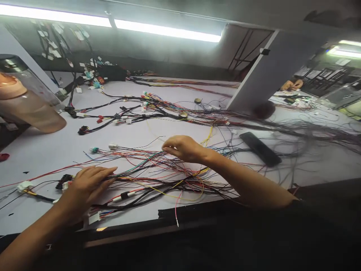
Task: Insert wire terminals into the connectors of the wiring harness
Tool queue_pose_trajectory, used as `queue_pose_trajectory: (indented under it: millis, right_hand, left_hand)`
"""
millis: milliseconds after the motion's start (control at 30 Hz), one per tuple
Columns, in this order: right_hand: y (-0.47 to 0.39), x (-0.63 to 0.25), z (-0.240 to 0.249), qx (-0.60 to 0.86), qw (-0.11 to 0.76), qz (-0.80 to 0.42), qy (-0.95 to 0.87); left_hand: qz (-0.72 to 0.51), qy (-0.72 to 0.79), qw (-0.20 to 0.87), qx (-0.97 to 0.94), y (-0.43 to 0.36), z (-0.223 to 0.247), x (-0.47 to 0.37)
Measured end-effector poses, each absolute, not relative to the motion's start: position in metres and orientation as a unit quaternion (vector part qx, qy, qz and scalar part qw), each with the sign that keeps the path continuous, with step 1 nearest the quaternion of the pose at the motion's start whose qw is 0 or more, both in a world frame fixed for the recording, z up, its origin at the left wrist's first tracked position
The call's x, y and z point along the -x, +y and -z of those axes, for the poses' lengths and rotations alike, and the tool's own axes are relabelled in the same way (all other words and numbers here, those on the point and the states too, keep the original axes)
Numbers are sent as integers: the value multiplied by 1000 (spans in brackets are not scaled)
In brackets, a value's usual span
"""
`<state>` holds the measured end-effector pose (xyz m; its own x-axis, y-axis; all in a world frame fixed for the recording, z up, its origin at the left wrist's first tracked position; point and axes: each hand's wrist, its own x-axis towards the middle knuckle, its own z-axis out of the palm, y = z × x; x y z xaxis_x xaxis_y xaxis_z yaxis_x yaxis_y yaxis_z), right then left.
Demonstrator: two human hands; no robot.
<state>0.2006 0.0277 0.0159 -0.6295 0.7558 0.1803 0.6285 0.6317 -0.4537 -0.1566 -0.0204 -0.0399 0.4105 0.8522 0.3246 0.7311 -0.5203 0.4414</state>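
Observation:
Across the white table [135, 137] lies a loose bundle of thin wires [158, 165], mostly red and black with some green and yellow. My left hand [90, 184] rests palm down on the wires at the left, its fingers stretched out beside a black connector [64, 181]. Over the middle of the bundle is my right hand [180, 147], its fingers pinched together near thin wires; what they hold is too small to name. A teal connector [94, 149] and a white connector [113, 146] end two wires beyond my left hand. One pink wire [176, 209] hangs over the table's front edge.
Behind lies a black-sleeved harness [158, 113] with tape rolls [183, 114]. A clear bottle [36, 109] stands at the left, a grey post [254, 75] at the back right. A black phone [261, 149] lies right of my right hand. A person's hand [293, 85] shows far right.

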Motion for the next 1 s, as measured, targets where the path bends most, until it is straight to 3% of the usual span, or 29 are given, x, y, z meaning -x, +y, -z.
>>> queue_pose_trajectory:
  millis: [200, 433, 667, 800, 1000]
  right_hand:
    - [-19, -272, 4, 497, 108, -139, -849]
    - [-60, -264, 11, 533, 88, -157, -827]
    - [-66, -268, 12, 474, 62, -199, -856]
    - [-64, -275, 15, 460, 92, -208, -859]
    - [-51, -277, 19, 509, 147, -130, -838]
  left_hand:
    - [-276, 473, 133, -826, -19, 48, 168]
    - [-313, 516, 109, -790, -13, 50, 160]
    - [-305, 493, 70, -812, -15, 51, 154]
    - [-286, 486, 22, -825, -17, 54, 154]
    - [-236, 444, -53, -863, -18, 54, 157]
